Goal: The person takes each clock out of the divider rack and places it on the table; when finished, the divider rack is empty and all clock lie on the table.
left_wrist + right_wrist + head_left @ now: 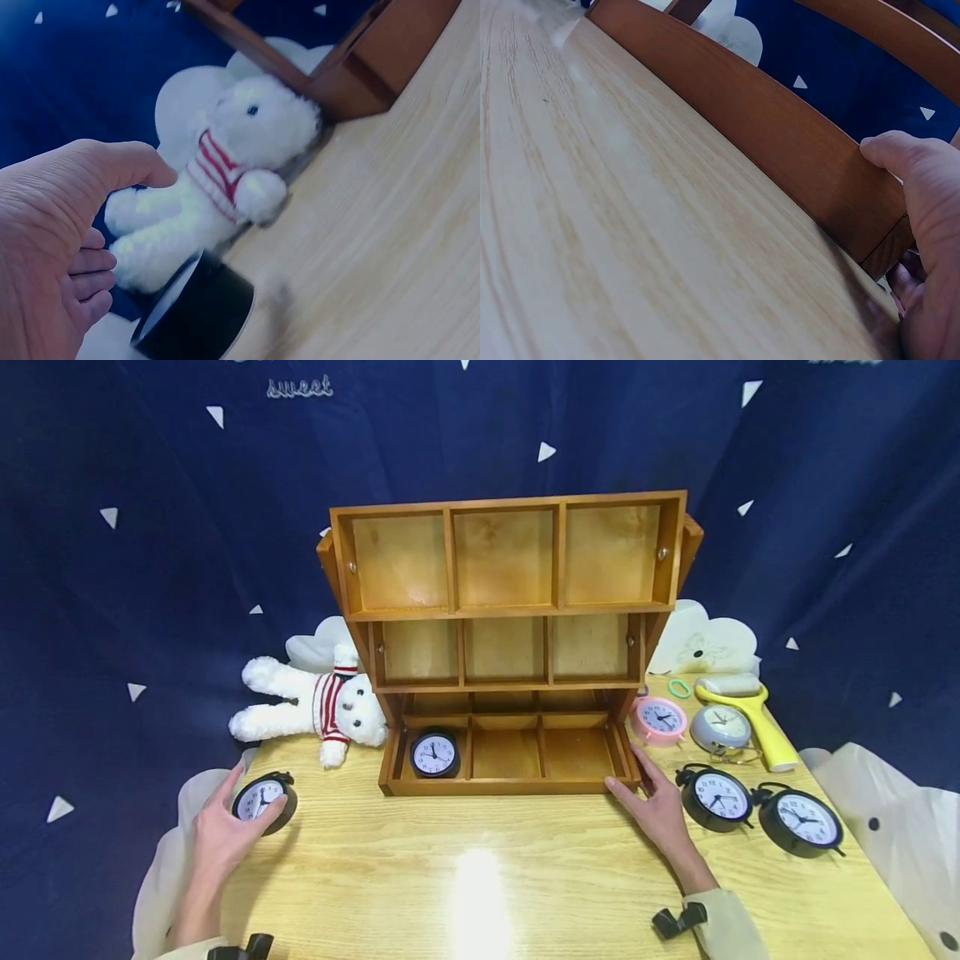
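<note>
On the left of the head view, my left hand (pixel 222 828) hovers over a black alarm clock (pixel 255 798) with a white face. In the left wrist view the thumb is spread, and a gap parts it from that clock (pixel 206 311). My right hand (pixel 662 808) holds the lower right front corner of a tiered wooden organizer (pixel 498 787). Its thumb lies on the front rim, and its other fingers are at the outer side, partly hidden. A round black clock (pixel 435 755) sits in the organizer's bottom left compartment.
A white plush bear (pixel 330 706) lies left of the organizer. To its right are a pink clock (pixel 660 721), a grey-blue clock (pixel 720 728), two black alarm clocks (pixel 717 797) and a yellow-handled lint roller (pixel 765 727). A dark blue curtain (pixel 480 435) hangs behind.
</note>
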Demonstrator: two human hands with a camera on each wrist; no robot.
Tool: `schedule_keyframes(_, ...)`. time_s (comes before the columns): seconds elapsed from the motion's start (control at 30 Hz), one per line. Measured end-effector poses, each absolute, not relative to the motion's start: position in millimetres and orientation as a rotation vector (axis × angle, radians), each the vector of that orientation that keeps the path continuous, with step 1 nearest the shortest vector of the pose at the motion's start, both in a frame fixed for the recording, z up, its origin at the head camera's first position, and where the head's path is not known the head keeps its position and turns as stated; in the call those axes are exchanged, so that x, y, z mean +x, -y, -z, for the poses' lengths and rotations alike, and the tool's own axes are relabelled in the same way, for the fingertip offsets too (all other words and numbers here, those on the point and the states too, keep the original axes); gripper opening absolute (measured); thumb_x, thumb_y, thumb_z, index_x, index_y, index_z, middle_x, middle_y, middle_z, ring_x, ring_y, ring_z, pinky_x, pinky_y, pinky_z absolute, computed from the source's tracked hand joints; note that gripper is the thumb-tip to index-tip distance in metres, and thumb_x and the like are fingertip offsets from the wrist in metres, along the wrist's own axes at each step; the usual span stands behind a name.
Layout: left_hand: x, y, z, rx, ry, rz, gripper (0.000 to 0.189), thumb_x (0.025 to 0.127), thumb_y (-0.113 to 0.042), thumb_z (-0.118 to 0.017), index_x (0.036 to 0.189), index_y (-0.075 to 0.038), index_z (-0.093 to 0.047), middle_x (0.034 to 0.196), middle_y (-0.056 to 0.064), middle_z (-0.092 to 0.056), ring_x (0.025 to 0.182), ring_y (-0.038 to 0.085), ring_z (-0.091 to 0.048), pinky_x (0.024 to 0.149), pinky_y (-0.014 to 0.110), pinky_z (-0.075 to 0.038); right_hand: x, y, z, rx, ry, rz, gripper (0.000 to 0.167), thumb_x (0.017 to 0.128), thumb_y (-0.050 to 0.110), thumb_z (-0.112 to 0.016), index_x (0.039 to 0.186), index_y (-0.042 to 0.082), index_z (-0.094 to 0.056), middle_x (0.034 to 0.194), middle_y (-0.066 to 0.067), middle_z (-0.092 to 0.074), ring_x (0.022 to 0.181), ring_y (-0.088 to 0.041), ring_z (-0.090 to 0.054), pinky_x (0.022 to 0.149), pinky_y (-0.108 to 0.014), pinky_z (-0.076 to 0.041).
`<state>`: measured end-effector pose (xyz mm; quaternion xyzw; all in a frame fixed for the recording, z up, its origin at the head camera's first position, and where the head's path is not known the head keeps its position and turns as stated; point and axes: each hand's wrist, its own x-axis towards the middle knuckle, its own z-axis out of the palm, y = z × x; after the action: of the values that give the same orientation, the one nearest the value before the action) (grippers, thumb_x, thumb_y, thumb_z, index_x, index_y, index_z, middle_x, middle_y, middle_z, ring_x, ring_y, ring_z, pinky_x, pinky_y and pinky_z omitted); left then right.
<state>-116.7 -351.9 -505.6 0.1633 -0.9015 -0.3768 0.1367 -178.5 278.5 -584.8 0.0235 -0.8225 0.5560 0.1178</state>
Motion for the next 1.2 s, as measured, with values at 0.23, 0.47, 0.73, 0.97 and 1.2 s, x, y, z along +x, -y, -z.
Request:
schedule_keyframes(0.23, -120, 325, 507, 0.452, 2.546, 1.19, 0.088, 0.083, -0.033, -0.087, 0.159, -0.013, -0.046, 0.157, 0.025, -0.047, 0.141, 0.048, -0.046, 0.113, 0.061, -0.043, -178, -278, 584, 0.085, 2.397, -1.626, 0.078, 0.094, 0.016, -0.081, 0.16, 0.01, -0.041, 0.159, -0.024, -0.045, 0.141, -0.041, -0.047, 0.101, 0.0, -0.037)
schedule_keyframes(0.47, -128, 302, 516, 0.301, 2.545, 1.222, 0.086, 0.083, -0.029, -0.088, 0.156, -0.005, -0.048, 0.154, 0.028, -0.049, 0.138, 0.051, -0.048, 0.115, 0.063, -0.042, -178, -278, 584, 0.093, 2.38, -1.636, 0.079, 0.093, 0.013, -0.082, 0.16, 0.008, -0.041, 0.158, -0.023, -0.045, 0.139, -0.04, -0.049, 0.101, -0.001, -0.038)
schedule_keyframes(0.73, -135, 275, 522, 0.169, 2.597, 1.203, 0.084, 0.086, -0.034, -0.087, 0.155, -0.005, -0.049, 0.154, 0.028, -0.049, 0.133, 0.054, -0.052, 0.114, 0.066, -0.041, -178, -278, 585, 0.093, 2.378, -1.652, 0.079, 0.092, 0.012, -0.082, 0.16, 0.007, -0.041, 0.159, -0.024, -0.044, 0.139, -0.041, -0.049, 0.101, 0.0, -0.038)
schedule_keyframes(0.97, -144, 256, 523, 0.092, 2.596, 1.241, 0.079, 0.086, -0.034, -0.087, 0.152, -0.007, -0.054, 0.153, 0.025, -0.051, 0.131, 0.054, -0.055, 0.114, 0.064, -0.043, -178, -278, 584, 0.071, 2.387, -1.644, 0.079, 0.093, 0.014, -0.082, 0.16, 0.01, -0.042, 0.159, -0.022, -0.045, 0.141, -0.039, -0.048, 0.102, -0.001, -0.037)
schedule_keyframes(1.2, -152, 236, 523, 0.006, 2.549, 1.367, 0.078, 0.087, -0.029, -0.088, 0.152, -0.003, -0.053, 0.153, 0.02, -0.053, 0.131, 0.05, -0.057, 0.114, 0.053, -0.047, -175, -276, 574, 0.073, 2.409, -1.621, 0.078, 0.093, 0.013, -0.081, 0.16, 0.007, -0.042, 0.159, -0.025, -0.044, 0.142, -0.043, -0.044, 0.101, 0.0, -0.037)
